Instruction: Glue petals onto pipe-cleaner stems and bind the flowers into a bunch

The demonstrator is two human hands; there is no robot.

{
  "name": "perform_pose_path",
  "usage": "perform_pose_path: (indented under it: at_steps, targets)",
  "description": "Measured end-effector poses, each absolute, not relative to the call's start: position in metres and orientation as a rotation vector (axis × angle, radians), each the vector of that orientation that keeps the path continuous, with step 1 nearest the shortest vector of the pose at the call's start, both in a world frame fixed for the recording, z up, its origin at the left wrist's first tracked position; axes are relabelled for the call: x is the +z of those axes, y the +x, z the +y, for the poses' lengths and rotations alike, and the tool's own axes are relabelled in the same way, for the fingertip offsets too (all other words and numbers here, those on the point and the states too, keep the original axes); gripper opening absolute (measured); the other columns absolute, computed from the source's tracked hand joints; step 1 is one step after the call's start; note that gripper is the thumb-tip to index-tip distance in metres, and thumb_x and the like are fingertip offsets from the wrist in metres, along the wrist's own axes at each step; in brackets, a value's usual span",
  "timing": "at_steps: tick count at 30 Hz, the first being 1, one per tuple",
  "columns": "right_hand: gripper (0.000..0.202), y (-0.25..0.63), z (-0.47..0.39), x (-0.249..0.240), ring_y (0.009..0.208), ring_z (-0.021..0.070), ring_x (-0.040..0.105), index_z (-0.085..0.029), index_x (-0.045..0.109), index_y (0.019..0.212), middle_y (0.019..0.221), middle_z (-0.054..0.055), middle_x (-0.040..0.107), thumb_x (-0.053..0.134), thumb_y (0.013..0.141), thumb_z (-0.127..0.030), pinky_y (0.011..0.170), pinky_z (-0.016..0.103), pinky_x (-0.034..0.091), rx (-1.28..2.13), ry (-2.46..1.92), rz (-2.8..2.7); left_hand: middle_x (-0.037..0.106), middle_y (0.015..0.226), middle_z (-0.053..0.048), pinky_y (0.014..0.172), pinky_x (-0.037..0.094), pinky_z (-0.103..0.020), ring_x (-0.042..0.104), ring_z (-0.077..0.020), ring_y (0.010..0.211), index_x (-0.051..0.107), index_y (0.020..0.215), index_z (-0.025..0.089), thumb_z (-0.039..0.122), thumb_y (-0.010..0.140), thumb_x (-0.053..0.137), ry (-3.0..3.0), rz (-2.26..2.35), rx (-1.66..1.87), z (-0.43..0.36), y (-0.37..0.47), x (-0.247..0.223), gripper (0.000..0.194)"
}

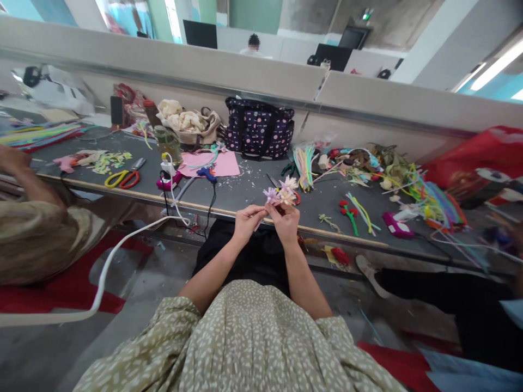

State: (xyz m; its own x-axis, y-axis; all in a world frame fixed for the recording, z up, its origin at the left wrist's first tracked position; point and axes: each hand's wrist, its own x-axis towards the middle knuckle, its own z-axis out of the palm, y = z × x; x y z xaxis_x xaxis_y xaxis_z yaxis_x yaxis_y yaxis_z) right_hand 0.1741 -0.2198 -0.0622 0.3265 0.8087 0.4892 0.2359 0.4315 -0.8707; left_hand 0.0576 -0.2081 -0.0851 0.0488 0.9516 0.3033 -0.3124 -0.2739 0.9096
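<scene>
A small bunch of pale pink, lilac and cream flowers (287, 188) is held over the front edge of the dark table (249, 193). My right hand (286, 220) is closed round its base, thumb and fingers pinched just beneath the blooms. Beside it, my left hand (247, 222) pinches the thin stem, with a pale end showing below the fingers. The two hands nearly touch. Behind the flowers lie scissors with orange handles (297, 198), partly hidden by the bunch.
A blue glue gun (207, 174) rests by pink paper (226, 164). Yellow-and-orange scissors (122, 178) lie left. A dark patterned bag (259, 128) stands at the back. Pipe cleaners (304, 163) and a red flower (348, 212) lie right. A white cable (107, 267) crosses at left. People sit on both sides.
</scene>
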Motion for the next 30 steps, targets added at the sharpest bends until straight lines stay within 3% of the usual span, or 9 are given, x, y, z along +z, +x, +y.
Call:
perform_pose_path:
  at_steps: [8,13,17,24,30]
  targets:
    - [0.025,0.175,-0.218,-0.061,0.07,0.0176,0.062,-0.018,0.066,0.069,0.071,0.003,0.067,0.071,0.075,-0.042,0.072,0.033,0.052,0.464,-1.078,-1.258,0.07,0.073,-0.004,0.073,0.044,-0.032,0.059,-0.0195,0.075,0.077,0.076,0.025,0.036,0.074,0.074,1.629,0.844,1.59,-0.204,0.052,-0.078,0.012]
    - [0.024,0.172,-0.218,-0.05,0.065,0.017,0.061,-0.018,0.067,0.07,0.069,0.003,0.067,0.07,0.075,-0.041,0.068,0.032,0.051,0.407,-1.102,-1.271,0.069,0.073,-0.004,0.074,0.044,-0.03,0.059,-0.0174,0.073,0.077,0.075,0.021,0.035,0.075,0.073,1.462,0.803,1.533,-0.2,0.054,-0.078,0.015]
    - [0.022,0.174,-0.214,-0.048,0.072,0.0188,0.064,-0.019,0.068,0.073,0.075,0.004,0.07,0.07,0.075,-0.041,0.072,0.033,0.052,0.452,-1.051,-1.296,0.069,0.075,-0.004,0.073,0.046,-0.029,0.061,-0.0175,0.075,0.076,0.076,0.018,0.036,0.072,0.076,1.279,0.738,1.482,-0.199,0.057,-0.08,0.018]
    - [0.027,0.18,-0.21,-0.05,0.075,0.017,0.063,-0.02,0.072,0.096,0.091,0.005,0.072,0.067,0.079,-0.04,0.071,0.031,0.052,0.638,-1.042,-1.285,0.069,0.07,-0.002,0.07,0.045,-0.027,0.06,-0.0139,0.068,0.076,0.076,0.017,0.033,0.071,0.077,1.144,0.707,1.498,-0.192,0.054,-0.075,0.016]
    - [0.026,0.185,-0.196,-0.054,0.072,0.0147,0.061,-0.018,0.072,0.093,0.087,0.005,0.071,0.065,0.079,-0.039,0.067,0.027,0.049,0.636,-1.078,-1.24,0.071,0.071,-0.003,0.076,0.047,-0.029,0.063,-0.0148,0.069,0.076,0.074,0.017,0.033,0.063,0.082,1.007,0.731,1.556,-0.165,0.05,-0.07,0.021]
